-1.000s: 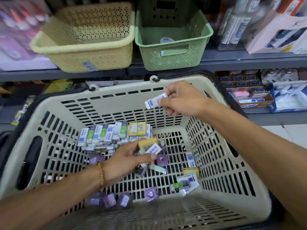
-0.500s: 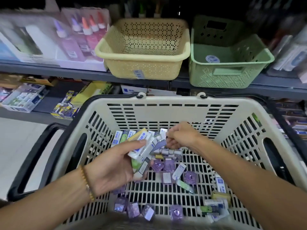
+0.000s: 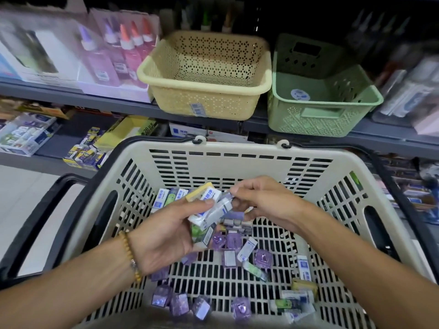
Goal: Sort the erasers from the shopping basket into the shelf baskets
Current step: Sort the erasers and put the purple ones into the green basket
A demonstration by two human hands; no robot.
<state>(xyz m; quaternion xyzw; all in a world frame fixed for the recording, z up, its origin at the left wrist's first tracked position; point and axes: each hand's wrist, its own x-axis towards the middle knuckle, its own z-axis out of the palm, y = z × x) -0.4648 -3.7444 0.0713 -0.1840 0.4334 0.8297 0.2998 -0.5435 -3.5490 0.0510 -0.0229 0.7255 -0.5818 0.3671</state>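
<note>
— Shelves point(image 3: 123, 108) of stationery run across in front of me, with a yellow shelf basket point(image 3: 206, 74) and a green shelf basket point(image 3: 320, 91) side by side on the upper one, and the shopping basket point(image 3: 237, 150) just below them. Where are you in the job?

— Gathering, I'd say. My left hand point(image 3: 161, 236) grips a small stack of sleeved erasers point(image 3: 209, 210) above the basket floor, thumb pressed over the top. My right hand point(image 3: 266, 203) pinches the end of one eraser at the top of that stack, fingers curled in.

— Adding it or pulling it out?

— I can't tell from this. Either way the next move, as I judge it, is to lift a matching handful up over the rim and drop it into one of the two shelf baskets without spilling the stack.

— Which basket?

— Hard to say. The yellow one looks empty from here; the green one shows only a round sticker point(image 3: 299, 95) on its floor. Nothing marks which kind goes where.

— And what is left?

— Plenty: purple wrapped erasers point(image 3: 240, 241) scattered on the floor, more at the near edge, and a row of boxed erasers point(image 3: 166, 198) at the back, partly hidden behind my hands. Print on the sleeves is too blurred to read.
</note>
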